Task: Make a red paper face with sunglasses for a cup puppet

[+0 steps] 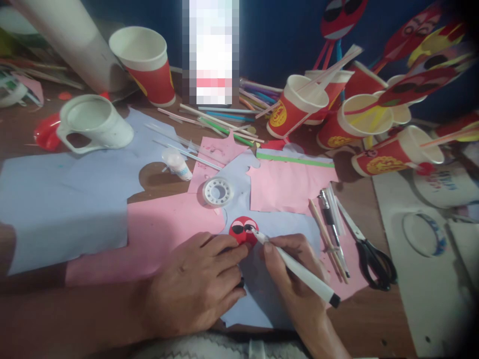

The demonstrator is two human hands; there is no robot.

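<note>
A small round red paper face [238, 241] with pink and black eyes lies on blue paper at the centre. My left hand [204, 281] presses on its lower edge with fingers and thumb; a small black piece [241, 283], perhaps a pen cap, shows beside the lower fingers. My right hand [299, 269] grips a white marker pen [309, 278] with a black end, its tip touching the right eye. A roll of clear tape [217, 191] lies just above the face. Pink and blue paper sheets [164, 224] spread beneath both hands.
Black-handled scissors [368, 254], pens [331, 219] and sticks lie to the right. Red paper cups [297, 107] holding straws and paper faces stand at the back right. A white mug [97, 122], another red cup [144, 65] and a small bottle [176, 163] stand at the left and back.
</note>
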